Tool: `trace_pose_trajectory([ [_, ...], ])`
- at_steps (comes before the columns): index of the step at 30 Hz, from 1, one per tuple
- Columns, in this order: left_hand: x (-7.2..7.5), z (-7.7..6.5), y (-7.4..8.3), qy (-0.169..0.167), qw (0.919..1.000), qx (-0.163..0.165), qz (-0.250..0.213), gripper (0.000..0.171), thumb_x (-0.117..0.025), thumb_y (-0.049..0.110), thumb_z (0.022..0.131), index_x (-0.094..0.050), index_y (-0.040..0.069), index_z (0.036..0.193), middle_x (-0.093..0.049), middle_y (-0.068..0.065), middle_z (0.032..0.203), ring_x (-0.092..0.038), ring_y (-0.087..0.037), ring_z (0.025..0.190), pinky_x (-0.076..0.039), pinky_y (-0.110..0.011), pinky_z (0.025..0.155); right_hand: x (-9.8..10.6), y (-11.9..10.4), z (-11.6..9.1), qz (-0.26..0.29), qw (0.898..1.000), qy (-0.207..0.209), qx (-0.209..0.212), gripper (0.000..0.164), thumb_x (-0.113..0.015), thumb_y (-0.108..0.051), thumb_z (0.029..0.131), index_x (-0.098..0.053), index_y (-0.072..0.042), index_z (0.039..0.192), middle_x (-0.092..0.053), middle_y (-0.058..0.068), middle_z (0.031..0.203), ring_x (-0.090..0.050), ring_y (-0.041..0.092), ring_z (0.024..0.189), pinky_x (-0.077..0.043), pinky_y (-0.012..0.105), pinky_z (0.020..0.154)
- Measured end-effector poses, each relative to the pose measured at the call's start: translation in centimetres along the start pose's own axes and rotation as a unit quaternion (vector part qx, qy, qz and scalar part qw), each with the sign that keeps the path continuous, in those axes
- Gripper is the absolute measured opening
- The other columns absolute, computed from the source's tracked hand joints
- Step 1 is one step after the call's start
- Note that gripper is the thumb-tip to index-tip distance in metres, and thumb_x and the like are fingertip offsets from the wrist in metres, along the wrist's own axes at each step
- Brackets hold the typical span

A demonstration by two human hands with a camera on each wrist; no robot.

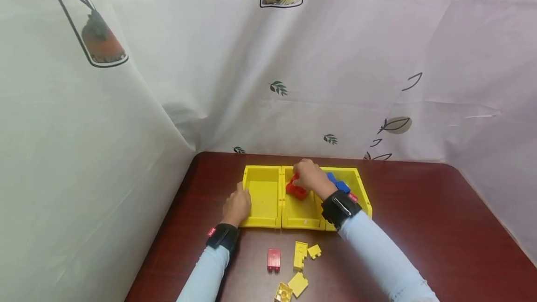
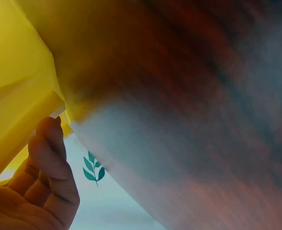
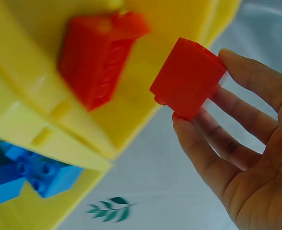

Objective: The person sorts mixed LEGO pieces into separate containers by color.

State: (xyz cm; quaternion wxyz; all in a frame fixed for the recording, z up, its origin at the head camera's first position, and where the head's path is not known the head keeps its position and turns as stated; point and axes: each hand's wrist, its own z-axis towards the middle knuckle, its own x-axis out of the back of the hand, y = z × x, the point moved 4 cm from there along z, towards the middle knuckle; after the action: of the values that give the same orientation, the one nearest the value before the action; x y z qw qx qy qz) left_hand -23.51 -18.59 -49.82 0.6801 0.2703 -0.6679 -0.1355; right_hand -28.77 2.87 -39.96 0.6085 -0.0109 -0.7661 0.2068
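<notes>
My right hand (image 1: 310,177) pinches a red toy building block (image 3: 188,79) between thumb and fingertips, over the middle yellow bin (image 1: 299,213). Below and beside it in that bin sits more red blockwork (image 3: 95,62), slightly blurred in the right wrist view. At the outer side of the left yellow bin (image 1: 263,197), my left hand (image 1: 237,205) grips the wall, its curled fingers (image 2: 50,153) right at the rim. No block shows inside this left bin. Blue blocks (image 1: 341,186) lie in the right yellow bin (image 1: 360,195), partly hidden behind my right wrist.
In front of the bins, on the dark red table (image 1: 423,218), lie a red block (image 1: 274,259) and several yellow blocks (image 1: 299,256). A white patterned sheet (image 1: 293,115) hangs behind the table and along its left side.
</notes>
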Motion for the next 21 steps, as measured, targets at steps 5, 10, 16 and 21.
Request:
trace_pose_trajectory([
  [5,0.1,0.0,-0.1,0.01,0.9999,-0.005,0.003,0.034,-0.045,0.027,0.102,-0.042,0.007,0.13,-0.058,-0.013,0.083,-0.058,-0.029,0.069,-0.047,-0.043,0.063,-0.7,0.8,1.3,0.016,0.999,-0.018,-0.029,0.034,-0.078,-0.012,0.083,-0.07,-0.004,0.115,-0.063,0.011,0.1,-0.059,0.024,0.084,-0.055,0.034,0.08],
  [10,0.1,-0.2,0.1,0.021,0.9997,-0.009,0.003,0.033,-0.046,0.026,0.102,-0.043,0.007,0.128,-0.059,-0.013,0.082,-0.06,-0.03,0.07,-0.047,-0.045,0.063,-1.2,1.2,1.6,0.019,0.999,-0.02,-0.04,0.032,-0.079,-0.01,0.081,-0.071,-0.004,0.112,-0.064,0.009,0.09,-0.061,0.022,0.075,-0.056,0.034,0.079],
  [16,0.1,-0.3,0.2,0.019,0.9998,-0.009,-0.001,0.032,-0.046,0.026,0.102,-0.043,0.006,0.127,-0.06,-0.014,0.083,-0.06,-0.031,0.071,-0.048,-0.045,0.064,-1.5,1.9,2.0,0.001,0.998,-0.018,-0.052,0.032,-0.079,-0.008,0.081,-0.071,-0.004,0.111,-0.063,0.009,0.086,-0.061,0.022,0.072,-0.055,0.032,0.075],
  [21,0.3,-0.3,0.2,0.021,0.9997,-0.01,0.0,0.034,-0.045,0.025,0.102,-0.043,0.006,0.129,-0.06,-0.015,0.084,-0.06,-0.031,0.071,-0.048,-0.045,0.064,-1.3,2.1,1.9,0.005,0.998,-0.016,-0.056,0.033,-0.079,-0.008,0.08,-0.071,-0.004,0.112,-0.063,0.009,0.087,-0.06,0.023,0.073,-0.054,0.031,0.074],
])
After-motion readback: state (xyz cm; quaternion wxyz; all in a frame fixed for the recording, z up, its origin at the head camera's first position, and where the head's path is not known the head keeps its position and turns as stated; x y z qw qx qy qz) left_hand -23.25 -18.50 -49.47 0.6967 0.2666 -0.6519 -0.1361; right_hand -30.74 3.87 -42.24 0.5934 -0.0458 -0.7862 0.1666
